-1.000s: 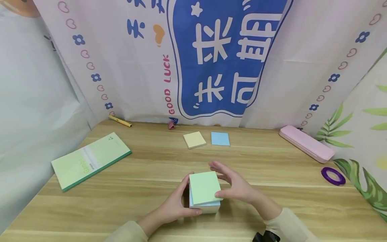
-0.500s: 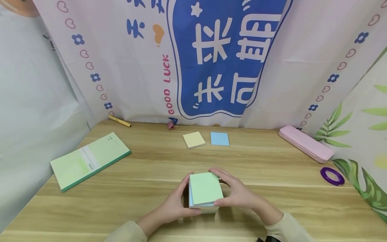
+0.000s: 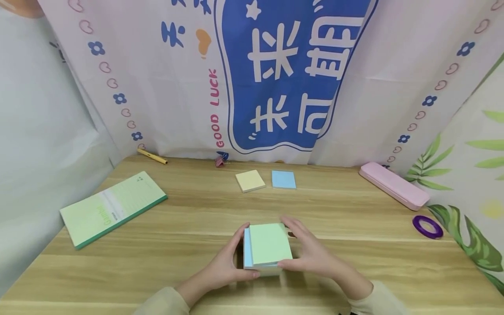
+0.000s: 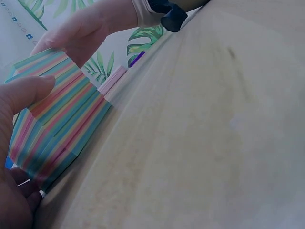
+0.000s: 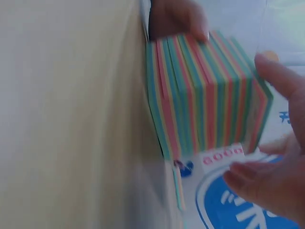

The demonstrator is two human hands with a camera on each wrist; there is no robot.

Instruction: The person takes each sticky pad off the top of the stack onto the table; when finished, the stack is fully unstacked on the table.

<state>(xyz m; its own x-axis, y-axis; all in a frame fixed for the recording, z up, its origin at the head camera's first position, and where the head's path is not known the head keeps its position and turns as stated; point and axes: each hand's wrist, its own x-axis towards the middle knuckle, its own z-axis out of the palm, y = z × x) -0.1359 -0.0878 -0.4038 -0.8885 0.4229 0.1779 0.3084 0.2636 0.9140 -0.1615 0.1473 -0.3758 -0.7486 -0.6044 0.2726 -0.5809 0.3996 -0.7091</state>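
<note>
A thick stack of sticky note pads (image 4: 59, 126) in several colours stands on the table, its striped sides showing in both wrist views. On top lies a light green sticky note pad (image 3: 271, 243), set off to the right so that a strip of the blue pad (image 3: 247, 251) under it shows. My left hand (image 3: 226, 264) grips the stack from the left, thumb on the near side and fingers round the far corner. With thumb and fingers at its near and far edges, my right hand (image 3: 311, 256) holds the green pad from the right.
Behind the stack lie a yellow pad (image 3: 250, 180) and a blue pad (image 3: 283, 179). A green notebook (image 3: 114, 210) and a yellow pen (image 3: 152, 156) are at left. Binder clips (image 3: 221, 160) sit at the back; a pink case (image 3: 393, 186) and purple tape roll (image 3: 428, 226) at right.
The right hand has closed its thumb and fingers on the green pad and slid it rightward, showing more of the blue pad's left edge. The left hand has kept its hold on the stack.
</note>
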